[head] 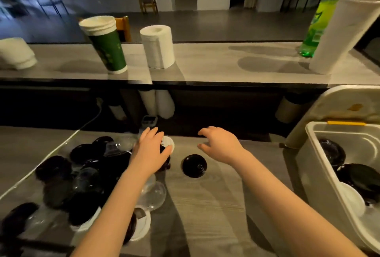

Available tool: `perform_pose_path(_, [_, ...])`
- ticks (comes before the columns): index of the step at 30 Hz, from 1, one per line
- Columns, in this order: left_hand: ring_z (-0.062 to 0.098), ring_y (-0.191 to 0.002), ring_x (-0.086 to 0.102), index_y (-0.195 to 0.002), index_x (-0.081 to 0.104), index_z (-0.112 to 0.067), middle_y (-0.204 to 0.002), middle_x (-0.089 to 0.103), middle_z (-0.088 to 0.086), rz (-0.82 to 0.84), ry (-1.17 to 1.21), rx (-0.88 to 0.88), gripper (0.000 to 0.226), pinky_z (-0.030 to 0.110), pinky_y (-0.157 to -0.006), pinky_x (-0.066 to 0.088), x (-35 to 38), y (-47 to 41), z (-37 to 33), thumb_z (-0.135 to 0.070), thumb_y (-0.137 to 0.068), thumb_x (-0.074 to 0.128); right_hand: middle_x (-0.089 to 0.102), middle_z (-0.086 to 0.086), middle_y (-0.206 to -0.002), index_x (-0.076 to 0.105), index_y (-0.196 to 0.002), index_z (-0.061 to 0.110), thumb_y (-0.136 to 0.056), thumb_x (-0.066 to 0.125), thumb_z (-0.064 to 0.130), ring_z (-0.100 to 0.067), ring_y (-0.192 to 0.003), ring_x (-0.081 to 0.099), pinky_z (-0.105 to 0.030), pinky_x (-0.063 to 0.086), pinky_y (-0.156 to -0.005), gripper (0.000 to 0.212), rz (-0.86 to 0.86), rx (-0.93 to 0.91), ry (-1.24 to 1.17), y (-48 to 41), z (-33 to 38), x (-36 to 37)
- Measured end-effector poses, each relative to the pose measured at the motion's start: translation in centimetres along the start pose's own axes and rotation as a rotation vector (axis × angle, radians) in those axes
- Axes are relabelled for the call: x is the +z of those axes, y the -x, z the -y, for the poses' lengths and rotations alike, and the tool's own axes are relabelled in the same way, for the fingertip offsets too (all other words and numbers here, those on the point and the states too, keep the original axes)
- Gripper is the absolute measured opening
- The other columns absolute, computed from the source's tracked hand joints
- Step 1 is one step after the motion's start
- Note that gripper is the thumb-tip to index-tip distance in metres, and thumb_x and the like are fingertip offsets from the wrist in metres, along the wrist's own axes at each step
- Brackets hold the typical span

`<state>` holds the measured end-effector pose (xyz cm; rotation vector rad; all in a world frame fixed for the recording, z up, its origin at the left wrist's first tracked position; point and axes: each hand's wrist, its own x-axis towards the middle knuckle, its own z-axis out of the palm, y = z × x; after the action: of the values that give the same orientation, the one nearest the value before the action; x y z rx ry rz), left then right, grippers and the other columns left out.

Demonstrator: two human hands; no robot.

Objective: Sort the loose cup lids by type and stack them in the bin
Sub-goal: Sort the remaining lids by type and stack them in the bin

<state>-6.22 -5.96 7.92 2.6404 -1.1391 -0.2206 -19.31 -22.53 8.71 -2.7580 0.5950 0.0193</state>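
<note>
A heap of loose lids [82, 176], black, clear domed and white, covers the left of the lower counter. My left hand [151, 150] rests on top of a white lid [169, 143] with a black lid under it at the heap's right edge, fingers curled around them. One black lid [194, 165] lies alone in the middle of the counter. My right hand [221, 143] hovers just above and right of it, fingers spread, holding nothing. The white bin [312, 154] stands at the right with black lids [357, 176] and a white lid [349, 197] inside.
A raised shelf behind carries a stack of green paper cups [104, 45], a paper roll [158, 47], a tall white cup stack [339, 30] and a green bottle [320, 16]. The bin's open cover [339, 102] leans at the right. A white cable [88, 121] runs along the left.
</note>
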Motion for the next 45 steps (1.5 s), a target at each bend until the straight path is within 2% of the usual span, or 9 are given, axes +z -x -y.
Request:
perform_pose_path(9, [0.023,-0.140,0.024,-0.142,0.035,-0.010,-0.149,0.033,0.007,0.142,0.038,-0.024,0.057,0.033,-0.113,0.022,2.1,-2.9,10.4,-0.036,-0.094,0.051,0.046,-0.006,-0.140,0.040,-0.139,0.018,-0.094,0.052,0.032,-0.026,-0.126,0.046,-0.039,0.045,-0.098,0.049,0.217,0.213,-0.008,-4.8,3.0,9.2])
perform_pose_path(12, [0.024,-0.135,0.032,-0.142,0.034,-0.010,-0.147,0.035,0.007,0.231,0.066,-0.006,0.060,0.035,-0.111,0.029,3.4,-4.5,10.9,-0.034,-0.091,0.055,0.031,-0.009,-0.148,0.026,-0.146,0.017,-0.089,0.060,0.030,-0.031,-0.135,0.032,-0.040,0.039,-0.105,0.068,0.280,0.330,-0.047,-4.8,2.3,12.2])
perform_pose_path(15, [0.025,-0.139,0.025,-0.146,0.025,-0.013,-0.152,0.026,0.005,0.336,0.018,0.020,0.071,0.037,-0.113,0.026,4.8,-5.9,10.8,-0.038,-0.088,0.058,0.005,-0.004,-0.157,0.006,-0.151,0.028,-0.081,0.068,0.041,-0.036,-0.142,0.012,-0.049,0.033,-0.110,0.095,0.367,0.410,-0.066,-4.7,1.7,14.6])
perform_pose_path(17, [0.025,-0.141,0.018,-0.148,0.019,-0.014,-0.155,0.018,0.004,0.380,-0.024,0.042,0.080,0.040,-0.113,0.025,5.7,-6.7,10.7,-0.040,-0.086,0.061,-0.003,0.002,-0.158,0.001,-0.150,0.034,-0.080,0.068,0.046,-0.034,-0.144,0.003,-0.055,0.028,-0.111,0.098,0.368,0.420,-0.046,-4.8,1.6,15.7])
perform_pose_path(21, [0.025,-0.145,0.002,-0.151,0.004,-0.019,-0.158,0.000,0.003,0.449,-0.027,0.010,0.098,0.043,-0.115,0.021,6.7,-8.7,10.9,-0.040,-0.080,0.068,0.026,-0.002,-0.149,0.019,-0.148,0.029,-0.077,0.071,0.041,-0.031,-0.137,0.024,-0.050,0.035,-0.107,0.089,0.243,0.383,-0.067,-5.2,0.9,16.0])
perform_pose_path(25, [0.027,-0.146,-0.002,-0.151,-0.006,-0.020,-0.159,-0.002,0.006,0.489,0.059,-0.049,0.112,0.043,-0.117,0.015,7.0,-10.4,11.8,-0.035,-0.075,0.075,0.039,-0.002,-0.133,0.032,-0.143,0.019,-0.065,0.084,0.033,-0.023,-0.122,0.045,-0.034,0.044,-0.100,0.095,-0.012,0.389,-0.400,-5.5,0.2,14.3])
perform_pose_path(29, [0.027,-0.145,0.006,-0.151,-0.003,-0.019,-0.158,0.008,0.007,0.507,0.074,-0.045,0.115,0.041,-0.117,0.019,7.4,-10.7,12.4,-0.036,-0.071,0.078,0.041,0.002,-0.131,0.037,-0.140,0.016,-0.059,0.088,0.032,-0.016,-0.122,0.044,-0.022,0.037,-0.096,0.097,-0.191,0.345,-0.533,-6.0,0.6,12.9])
perform_pose_path(34, [0.024,-0.139,0.025,-0.148,0.017,-0.017,-0.152,0.026,0.006,0.374,0.132,-0.028,0.101,0.037,-0.110,0.031,6.1,-10.1,12.2,-0.037,-0.070,0.079,0.035,0.002,-0.139,0.036,-0.143,0.016,-0.063,0.086,0.034,-0.013,-0.126,0.041,-0.022,0.036,-0.101,0.096,-0.243,0.323,-0.610,-6.1,1.7,12.0])
perform_pose_path(45, [0.024,-0.133,0.031,-0.147,0.017,-0.018,-0.148,0.024,0.002,0.081,0.189,0.193,0.099,0.036,-0.104,0.035,-1.1,-6.4,3.1,-0.043,-0.071,0.075,0.037,0.011,-0.128,0.037,-0.136,0.022,-0.068,0.083,0.030,-0.001,-0.116,0.038,-0.016,0.033,-0.093,0.083,-0.523,0.281,-0.654,-0.8,0.4,4.6])
